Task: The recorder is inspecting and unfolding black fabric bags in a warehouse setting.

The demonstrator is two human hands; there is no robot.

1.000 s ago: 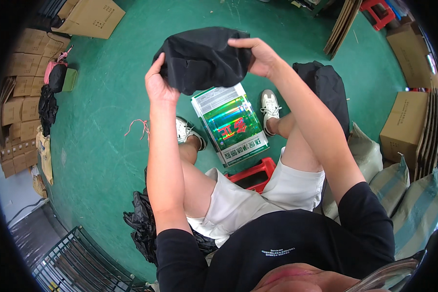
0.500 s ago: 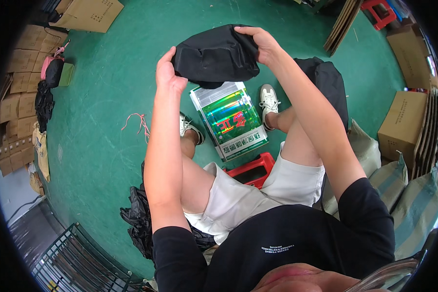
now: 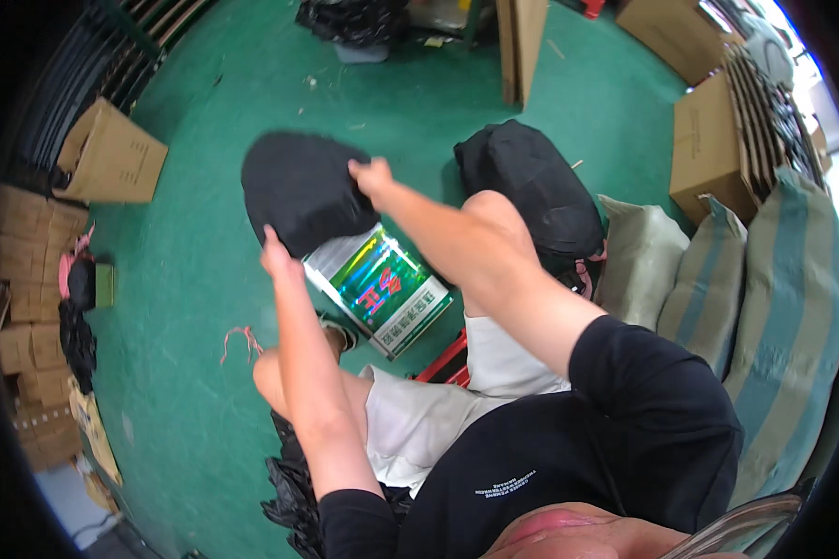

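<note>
— While you sit over the shiny green foil-printed carton [image 3: 379,291], where is your left hand [image 3: 275,253]?

— Just left of that carton, your fingers pinch the lower edge of the black rounded fabric piece [image 3: 298,191], held above the carton.

— And your right hand [image 3: 371,175]?

— It grips the fabric's right edge, above the carton.

— What lies right of the carton?

— A bulky black bag [image 3: 531,186] on the green floor [image 3: 196,307].
</note>
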